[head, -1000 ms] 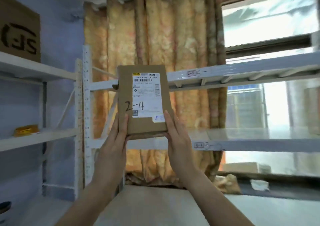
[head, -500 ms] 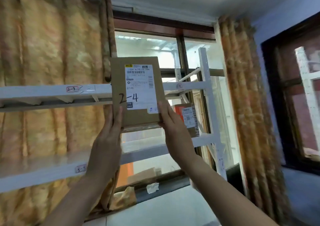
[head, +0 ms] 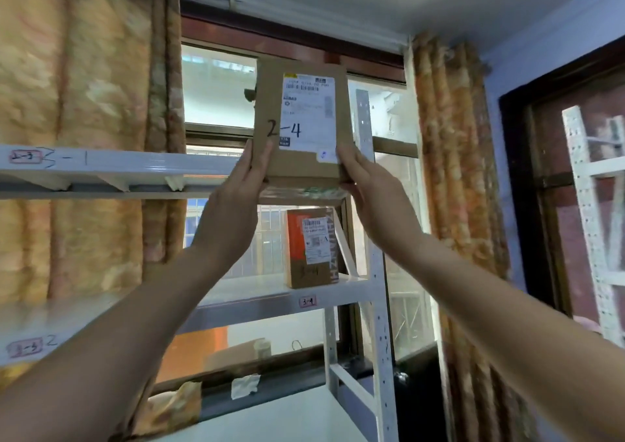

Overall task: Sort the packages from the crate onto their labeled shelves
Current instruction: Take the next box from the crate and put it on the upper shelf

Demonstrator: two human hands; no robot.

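I hold a flat brown cardboard package [head: 270,103] upright with both hands, its white shipping label and handwritten "2-4" facing me. My left hand [head: 236,201] grips its lower left edge and my right hand [head: 372,198] its lower right edge. The package is raised at the right end of the upper white shelf [head: 135,167], whose edge carries a red tag at the far left. One level down, the lower white shelf [head: 257,303] has a tag reading "3-4" [head: 307,302], and a brown and orange box [head: 313,249] stands on it.
A perforated white upright post [head: 378,306] ends the rack on the right. Patterned curtains [head: 84,86] hang behind the shelves beside a window [head: 216,86]. A second white rack [head: 595,205] stands at the far right. Cardboard and scraps lie on the sill below [head: 236,353].
The view has swung right along the rack and upward. Both hands have lifted the package higher, up to the right end of the upper shelf. The grip is unchanged.
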